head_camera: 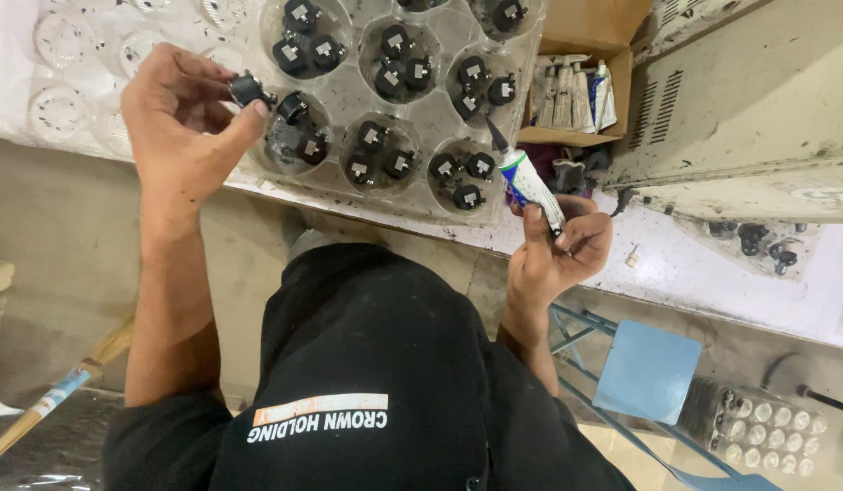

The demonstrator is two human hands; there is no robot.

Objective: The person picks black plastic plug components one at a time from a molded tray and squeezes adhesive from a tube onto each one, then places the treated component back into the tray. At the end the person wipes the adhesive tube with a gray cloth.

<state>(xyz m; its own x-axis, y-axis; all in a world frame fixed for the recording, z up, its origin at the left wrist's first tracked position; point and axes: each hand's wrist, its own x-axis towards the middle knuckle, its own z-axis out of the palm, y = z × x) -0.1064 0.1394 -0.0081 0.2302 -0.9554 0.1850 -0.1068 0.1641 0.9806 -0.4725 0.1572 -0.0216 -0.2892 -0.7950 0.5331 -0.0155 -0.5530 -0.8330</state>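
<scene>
Fingers [249,107] half-hiding black part [248,88] — glue tube [529,182] partly covered

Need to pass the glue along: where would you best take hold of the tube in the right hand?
Probably the glue tube mid-body, just above the right hand, coming from the side. The dark nozzle points up toward the clear tray, and fingers already cover the lower end.

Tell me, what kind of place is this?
Probably a small assembly workshop. A clear tray holds many small black parts, the right hand holds a glue tube, and a box of more tubes sits on the stained bench.
</scene>
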